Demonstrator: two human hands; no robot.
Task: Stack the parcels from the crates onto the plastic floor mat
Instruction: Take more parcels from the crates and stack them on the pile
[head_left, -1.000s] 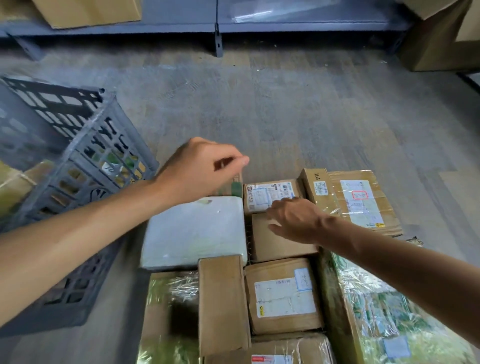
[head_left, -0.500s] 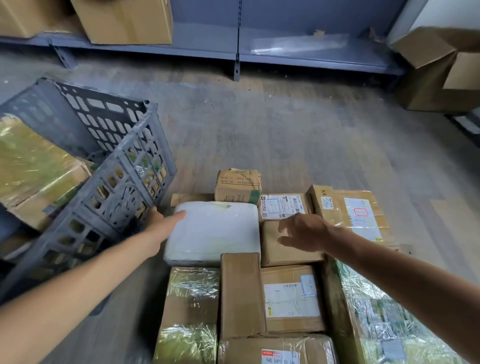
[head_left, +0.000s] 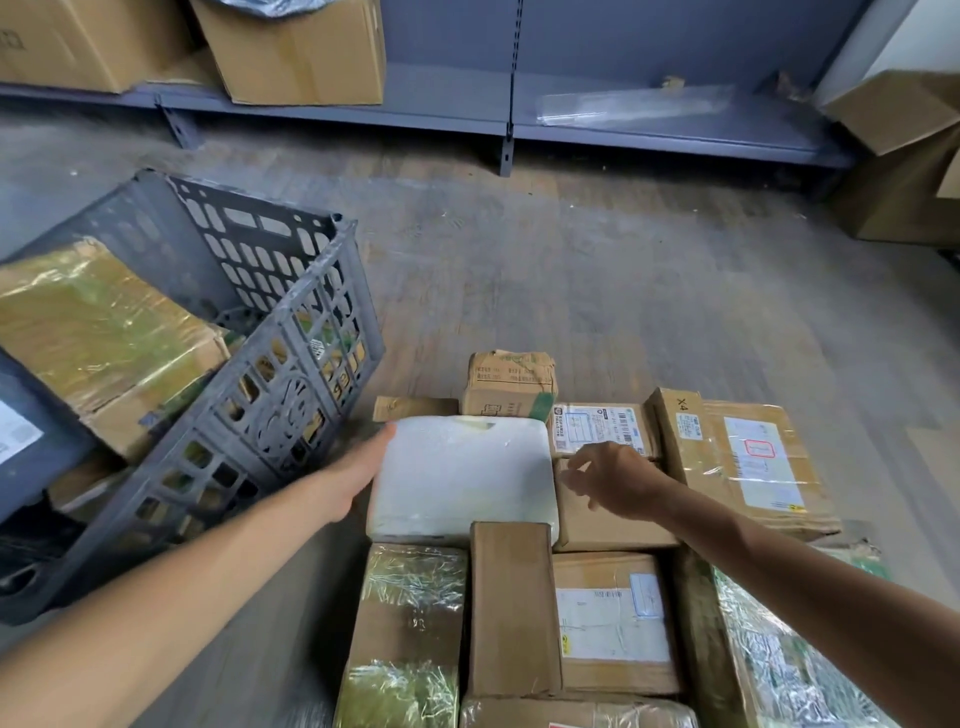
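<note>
The white parcel (head_left: 462, 473) is lying flat near the back left of a tight group of parcels on the floor (head_left: 623, 291). What is lying under the group is hidden.

The left hand (head_left: 358, 478) is pressing straight fingers against the parcel's left side, and part of the palm is hiding behind that edge. The right hand (head_left: 613, 480) is hovering just beside the parcel's right edge, over a plain brown box (head_left: 602, 525). Its fingers are loose and a little spread, holding nothing.

A long brown box (head_left: 511, 608) is covering part of the white parcel's front edge. A small crumpled box (head_left: 511, 384) is sitting just behind it, and a flat piece beside that is mostly hidden. The front parcels are being cut off by the bottom of the picture, and their labels are too small to read.

The grey crate (head_left: 270, 405) is standing near the left hand, tilted, with a shiny wrapped box (head_left: 98, 332) sticking out. Its left part is cut off. Behind the parcels, bare floor is running back to the grey shelf (head_left: 623, 130).
</note>
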